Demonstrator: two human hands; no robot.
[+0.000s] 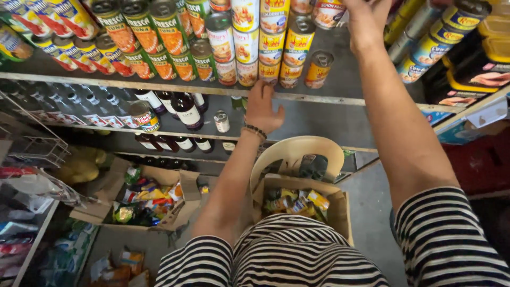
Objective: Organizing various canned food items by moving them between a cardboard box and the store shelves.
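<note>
Where the right hand (366, 18) reaches up past the top edge of the view, its fingers are cut off, so whether it grips anything cannot be told — it sits beside a can (329, 13) in the top row of stacked cans. The left hand (261, 109), with a beaded bracelet (255, 131) at the wrist, rests open with fingers spread on the front edge of the grey metal shelf (340, 101), just below the yellow and red cans (272, 56) and holding nothing. Under that shelf, to the left of the hand, stand dark bottles (186, 110) and a small lone can (221, 121). Far below the shelf, the striped shirt (287, 255) hides part of a cardboard box (340, 210) of packets resting on a cream plastic chair (297, 151); a second open box (183, 204) of bright packets lies to its left — their contents too jumbled to make out.
</note>
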